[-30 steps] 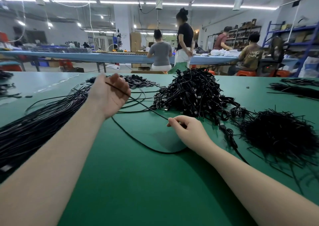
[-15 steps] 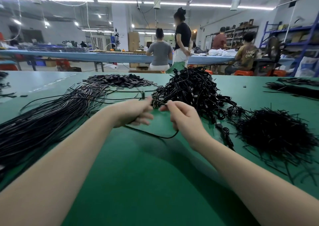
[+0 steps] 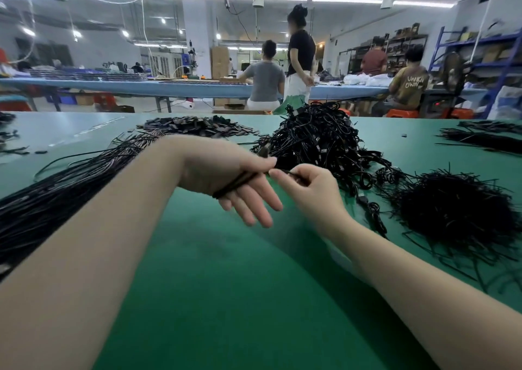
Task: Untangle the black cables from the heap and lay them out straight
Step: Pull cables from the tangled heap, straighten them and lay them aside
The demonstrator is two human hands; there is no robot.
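— Pinched between thumb and forefinger of our right hand (image 3: 308,188) is one end of a black cable (image 3: 240,181), agreed?

— Agreed, and our left hand (image 3: 226,180) has the same cable looped across its palm, thumb pressing it down while the other fingers point out straight toward the table.

— So both hands grasp it, close together, raised a little over the green table (image 3: 226,299)?

— Yes. We see the fingertips nearly touching in the middle.

— Where is the heap (image 3: 319,143)?

— Just behind our hands, a tall tangle of black cables with small plugs in it.

— And the straightened ones?

— We see a long bundle of laid-out cables (image 3: 56,197) on our left, running away under the left forearm. On the right sits a bristly pile of short black ties (image 3: 457,211), and farther back a flat scatter of dark pieces (image 3: 197,126)

— Beyond the table?

— People at a blue bench (image 3: 141,87), some seated and one standing
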